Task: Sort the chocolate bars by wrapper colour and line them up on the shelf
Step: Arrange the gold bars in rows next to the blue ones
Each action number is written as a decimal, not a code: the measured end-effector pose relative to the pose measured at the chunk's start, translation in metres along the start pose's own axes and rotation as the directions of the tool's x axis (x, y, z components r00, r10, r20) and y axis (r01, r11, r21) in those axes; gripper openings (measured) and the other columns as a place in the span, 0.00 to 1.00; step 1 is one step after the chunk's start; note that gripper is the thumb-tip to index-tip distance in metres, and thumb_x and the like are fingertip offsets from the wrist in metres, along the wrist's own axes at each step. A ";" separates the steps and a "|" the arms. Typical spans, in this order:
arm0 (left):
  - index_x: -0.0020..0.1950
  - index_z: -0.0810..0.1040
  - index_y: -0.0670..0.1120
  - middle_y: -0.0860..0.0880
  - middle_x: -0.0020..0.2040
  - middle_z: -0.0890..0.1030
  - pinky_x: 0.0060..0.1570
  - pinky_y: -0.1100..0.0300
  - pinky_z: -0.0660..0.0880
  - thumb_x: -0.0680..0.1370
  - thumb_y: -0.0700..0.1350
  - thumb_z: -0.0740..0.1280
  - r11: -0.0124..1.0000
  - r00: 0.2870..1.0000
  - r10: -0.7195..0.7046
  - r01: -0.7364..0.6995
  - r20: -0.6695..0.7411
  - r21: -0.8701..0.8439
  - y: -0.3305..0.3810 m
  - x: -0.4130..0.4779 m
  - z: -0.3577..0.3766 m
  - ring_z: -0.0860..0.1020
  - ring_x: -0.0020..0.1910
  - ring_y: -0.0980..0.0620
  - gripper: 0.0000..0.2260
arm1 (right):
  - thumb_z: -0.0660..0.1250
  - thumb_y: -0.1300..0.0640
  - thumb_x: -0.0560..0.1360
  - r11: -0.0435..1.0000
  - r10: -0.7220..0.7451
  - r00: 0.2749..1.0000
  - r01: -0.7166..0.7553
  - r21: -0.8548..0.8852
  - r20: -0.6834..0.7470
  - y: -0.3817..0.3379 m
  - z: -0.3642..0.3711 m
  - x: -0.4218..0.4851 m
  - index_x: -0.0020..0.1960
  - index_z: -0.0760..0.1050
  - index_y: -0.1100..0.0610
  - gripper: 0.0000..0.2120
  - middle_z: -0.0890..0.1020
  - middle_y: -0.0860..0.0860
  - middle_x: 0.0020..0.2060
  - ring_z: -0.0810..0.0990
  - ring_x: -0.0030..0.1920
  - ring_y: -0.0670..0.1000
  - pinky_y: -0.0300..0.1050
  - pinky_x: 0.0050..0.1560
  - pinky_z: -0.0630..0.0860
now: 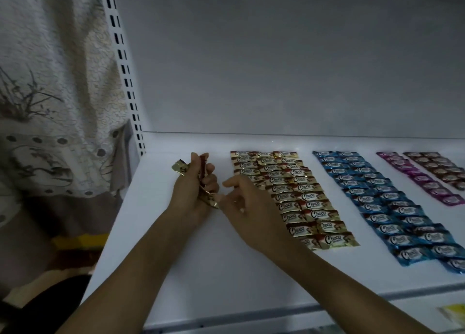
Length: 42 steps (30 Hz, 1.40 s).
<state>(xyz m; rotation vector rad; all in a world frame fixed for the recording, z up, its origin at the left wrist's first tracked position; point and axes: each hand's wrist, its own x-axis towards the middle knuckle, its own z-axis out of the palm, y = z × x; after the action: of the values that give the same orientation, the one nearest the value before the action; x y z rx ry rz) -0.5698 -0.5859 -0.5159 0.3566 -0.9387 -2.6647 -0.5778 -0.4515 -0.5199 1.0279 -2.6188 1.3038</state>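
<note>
Head view: flat, smooth white shelf (201, 270), grey matte back panel (276, 69) along its rear edge, white slotted metal upright (123, 67) at the rear-left corner. Off the left edge, a crinkled patterned cream curtain (50, 82).

Left hand (193, 190) near the rear-left corner, fingers curled tight round a handful of gold-and-brown crinkly foil chocolate bars (203, 169), ends poking out above and below the fist. Right hand (246, 208) just beside it, fingers curled, fingertips pinching the handful's lower end.

Right of the hands, a block of flat rectangular gold-and-brown bars (289, 195), overlapped like shingles, three columns wide at the rear. Bare lane, then two columns of glossy blue bars (392, 208) reaching nearest the front edge. Another lane, then one column of purple bars (422, 180) and one of dark brown bars (437, 167), side by side toward the right edge.

Open room: bare strip from left edge to gold block, plus a wide band along the front edge under both forearms.
</note>
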 end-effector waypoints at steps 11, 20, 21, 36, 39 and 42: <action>0.50 0.76 0.48 0.51 0.37 0.74 0.25 0.67 0.69 0.81 0.51 0.60 0.996 0.996 0.068 -0.066 -0.052 0.054 0.014 0.006 -0.008 0.68 0.24 0.58 0.09 | 0.69 0.68 0.72 0.907 0.043 0.992 0.010 0.421 -0.116 0.001 -0.005 0.008 0.42 0.80 0.51 0.12 0.83 0.53 0.35 0.82 0.36 0.53 0.51 0.42 0.81; 0.52 0.78 0.44 0.51 0.36 0.78 0.20 0.68 0.57 0.69 0.55 0.67 0.873 0.977 -0.049 -0.060 0.209 0.484 0.009 -0.011 0.004 0.61 0.22 0.58 0.17 | 0.66 0.59 0.72 0.920 -0.382 0.786 0.375 -0.116 -0.487 0.019 -0.033 0.010 0.45 0.84 0.54 0.08 0.85 0.45 0.43 0.83 0.45 0.44 0.55 0.46 0.79; 0.52 0.79 0.45 0.51 0.37 0.79 0.20 0.69 0.56 0.68 0.53 0.68 0.853 0.970 -0.062 -0.071 0.235 0.517 0.009 -0.012 0.004 0.60 0.22 0.58 0.17 | 0.66 0.58 0.72 0.920 -0.382 0.775 0.368 -0.131 -0.504 0.021 -0.035 0.010 0.45 0.84 0.54 0.08 0.85 0.45 0.43 0.83 0.46 0.45 0.57 0.47 0.78; 0.57 0.79 0.43 0.49 0.40 0.81 0.20 0.68 0.54 0.76 0.38 0.68 0.753 0.950 -0.251 0.071 0.186 0.654 0.006 -0.014 0.002 0.59 0.23 0.57 0.11 | 0.69 0.67 0.70 0.979 -0.190 0.839 0.201 -0.034 -0.510 0.024 -0.041 0.006 0.45 0.81 0.48 0.14 0.81 0.35 0.40 0.81 0.43 0.36 0.27 0.44 0.74; 0.56 0.79 0.43 0.52 0.34 0.79 0.20 0.68 0.54 0.75 0.36 0.69 0.766 0.957 -0.231 0.069 0.173 0.640 0.006 -0.013 0.002 0.60 0.23 0.57 0.11 | 0.69 0.66 0.71 0.991 -0.129 0.859 0.128 -0.037 -0.495 0.028 -0.041 0.005 0.45 0.80 0.44 0.16 0.79 0.31 0.38 0.80 0.42 0.35 0.29 0.42 0.75; 0.57 0.79 0.45 0.54 0.30 0.76 0.22 0.67 0.54 0.74 0.34 0.70 0.776 0.968 -0.180 0.029 0.177 0.630 0.005 -0.011 0.001 0.61 0.23 0.58 0.13 | 0.70 0.62 0.71 0.980 -0.195 0.870 0.152 -0.130 -0.453 0.032 -0.042 0.007 0.47 0.81 0.48 0.10 0.81 0.36 0.44 0.80 0.46 0.39 0.40 0.49 0.78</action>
<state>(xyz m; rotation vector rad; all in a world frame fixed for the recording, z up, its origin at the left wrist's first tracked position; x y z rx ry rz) -0.5590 -0.5851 -0.5109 0.2392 -1.9390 -2.4415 -0.6117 -0.4112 -0.5128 0.7928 -2.1516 1.1970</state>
